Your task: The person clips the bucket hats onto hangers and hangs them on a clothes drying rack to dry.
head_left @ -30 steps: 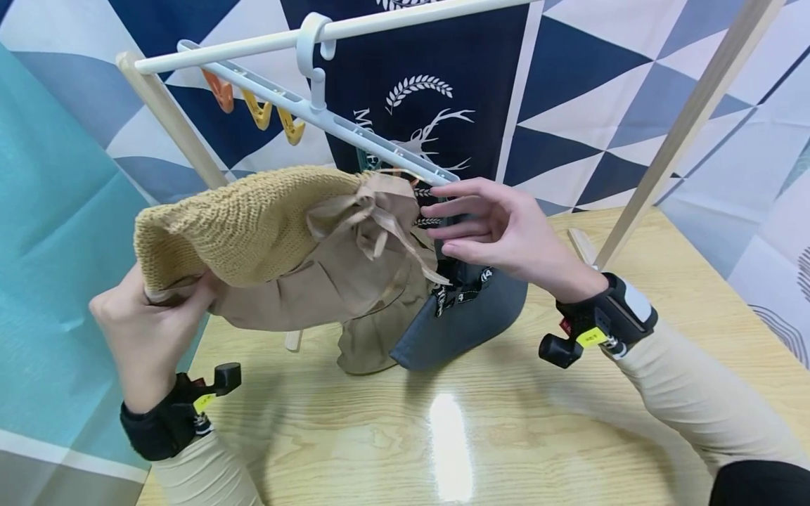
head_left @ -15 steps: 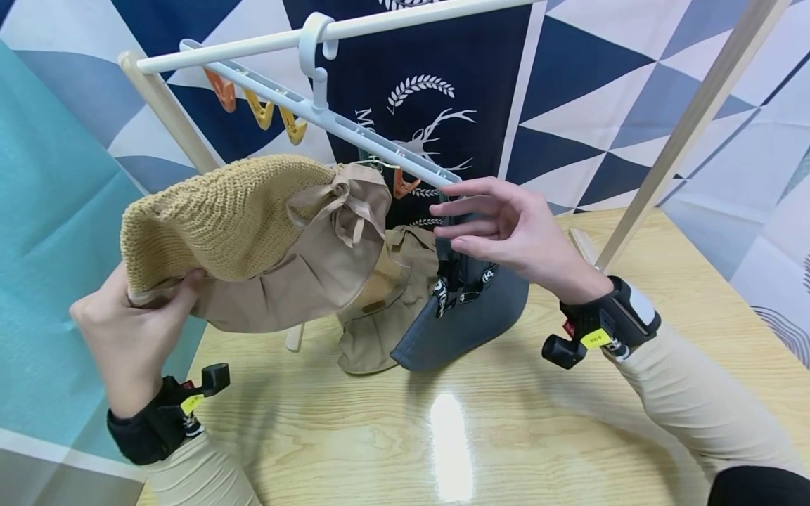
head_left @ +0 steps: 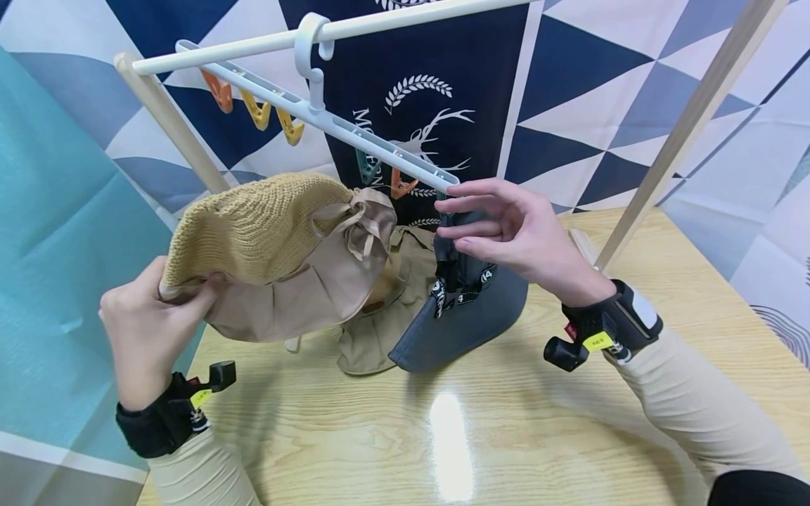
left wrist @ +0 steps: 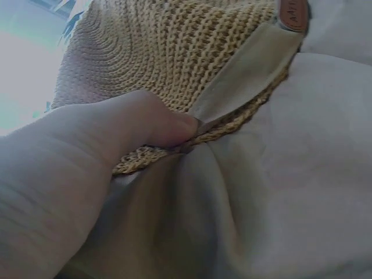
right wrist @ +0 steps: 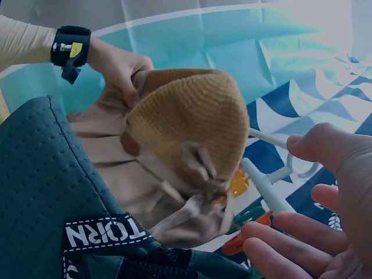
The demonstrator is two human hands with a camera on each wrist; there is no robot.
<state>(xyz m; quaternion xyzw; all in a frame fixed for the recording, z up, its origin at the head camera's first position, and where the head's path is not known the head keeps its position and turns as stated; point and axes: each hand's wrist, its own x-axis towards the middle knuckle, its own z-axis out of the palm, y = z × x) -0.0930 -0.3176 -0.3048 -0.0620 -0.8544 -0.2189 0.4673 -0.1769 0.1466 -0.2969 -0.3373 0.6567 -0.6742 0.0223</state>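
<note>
My left hand (head_left: 148,327) pinches a straw-coloured knit sun hat (head_left: 253,232) at the seam between crown and beige cloth brim. In the left wrist view the thumb presses there, near a band with a small brown patch (left wrist: 293,14). A cloth bow (head_left: 361,221) sits on the hat's right side. My right hand (head_left: 506,225) is held with loosely bent, spread fingers at the near end of a pale blue clip hanger (head_left: 354,137), holding nothing. Just below it hangs a dark grey-blue bucket hat (head_left: 468,316) with lettered trim. Another beige hat (head_left: 367,344) is partly hidden behind the held one.
The hanger hooks on a white rod (head_left: 418,20) between wooden posts. Orange (head_left: 218,91) and yellow clips (head_left: 256,109) dangle at its far half; a teal clip (head_left: 367,167) and another orange clip (head_left: 401,184) at its near half. The wooden table (head_left: 329,422) lies below.
The left hand swung the sun hat left, then back right and a little lower. The teal and near orange clips, earlier covered by the hat, now show. The right hand has hardly moved.
</note>
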